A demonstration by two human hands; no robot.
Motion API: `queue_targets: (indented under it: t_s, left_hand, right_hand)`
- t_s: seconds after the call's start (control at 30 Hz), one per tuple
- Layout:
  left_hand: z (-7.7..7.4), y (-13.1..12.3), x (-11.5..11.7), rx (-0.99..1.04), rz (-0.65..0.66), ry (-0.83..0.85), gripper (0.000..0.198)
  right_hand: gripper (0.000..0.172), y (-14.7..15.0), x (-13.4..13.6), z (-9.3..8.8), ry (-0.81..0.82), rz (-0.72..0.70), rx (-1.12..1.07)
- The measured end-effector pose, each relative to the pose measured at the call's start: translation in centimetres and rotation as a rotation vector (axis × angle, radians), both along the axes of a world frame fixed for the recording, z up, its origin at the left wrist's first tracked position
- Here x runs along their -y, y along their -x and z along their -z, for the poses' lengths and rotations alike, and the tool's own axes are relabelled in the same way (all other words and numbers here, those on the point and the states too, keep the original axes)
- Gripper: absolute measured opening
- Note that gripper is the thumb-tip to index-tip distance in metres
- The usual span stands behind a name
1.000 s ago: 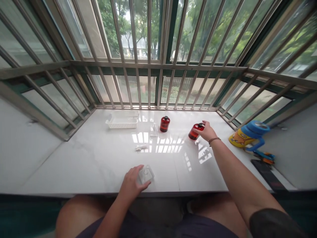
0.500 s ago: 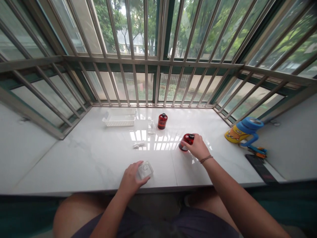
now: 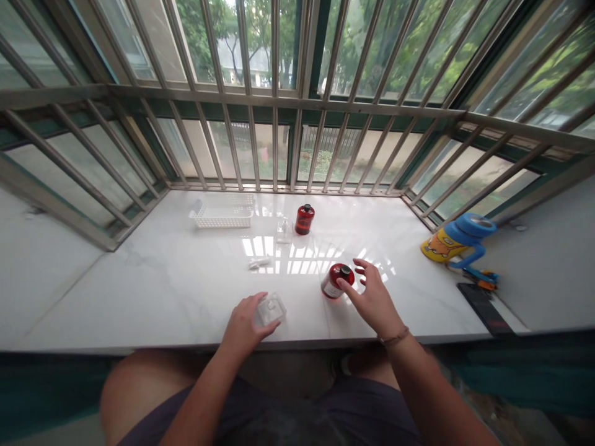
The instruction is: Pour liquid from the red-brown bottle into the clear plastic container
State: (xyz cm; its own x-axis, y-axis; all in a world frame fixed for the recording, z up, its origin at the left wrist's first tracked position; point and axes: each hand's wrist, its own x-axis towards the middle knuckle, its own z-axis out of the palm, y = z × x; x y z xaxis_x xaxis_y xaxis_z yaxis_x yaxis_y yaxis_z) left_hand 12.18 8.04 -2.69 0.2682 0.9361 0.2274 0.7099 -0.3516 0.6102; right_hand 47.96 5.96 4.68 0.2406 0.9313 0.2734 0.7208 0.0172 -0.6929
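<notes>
My left hand [image 3: 245,320] is closed around the near-left side of a small clear plastic container [image 3: 272,309] close to the counter's front edge. To the right, a red bottle [image 3: 333,286] with a black cap and a pale label stands upright on the counter. Beside it is my right hand [image 3: 370,294], its fingers spread apart and the thumb close to the bottle's shoulder; whether the thumb touches it I cannot tell. A second red bottle [image 3: 304,220] stands farther back, with a clear bottle-like item [image 3: 283,230] at its left.
A white perforated basket [image 3: 222,214] lies at the back left. Small white pieces [image 3: 259,264] rest mid-counter. On the right are a blue-and-yellow jug [image 3: 458,238], a blue-and-orange item [image 3: 483,279] and a dark flat object [image 3: 486,308]. Metal bars [image 3: 288,99] line the window behind the white counter [image 3: 153,291].
The near red bottle has moved left and toward me. My right hand has let go of it and opened. My left hand stays on the clear container.
</notes>
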Motion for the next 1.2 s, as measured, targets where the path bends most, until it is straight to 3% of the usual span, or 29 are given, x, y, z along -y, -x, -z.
queue_targets:
  t_s: [0.13,0.2,0.47,0.83,0.9,1.1,1.2]
  left_hand:
    - [-0.1,0.0,0.0,-0.001,0.003,0.019,0.065]
    - [0.0,0.0,0.0,0.001,0.003,0.027,0.065]
    - [-0.2,0.0,0.1,0.011,0.002,0.053,0.064]
    - [-0.4,-0.2,0.2,0.016,-0.011,0.050,0.064]
    - [-0.4,-0.2,0.2,0.017,-0.009,0.048,0.064]
    - [-0.3,-0.2,0.2,0.024,-0.003,0.054,0.065]
    - [-0.2,-0.2,0.2,0.036,-0.005,0.064,0.065]
  right_hand:
    - [0.031,-1.4,-0.4,-2.0,-0.172,-0.167,0.139]
    - [0.021,-2.0,-0.8,-2.7,-0.192,-0.221,0.248]
    - [0.023,-2.5,-1.4,-3.3,-0.098,-0.269,0.376]
    - [0.026,-2.4,-0.8,-3.0,-0.134,-0.278,0.383]
    - [0.032,-2.8,-0.8,-2.5,-0.104,-0.274,0.311]
    - [0.085,-4.1,-1.7,0.7,0.098,-0.352,-0.056]
    - [0.087,-3.8,-2.2,2.9,0.166,-0.397,-0.195]
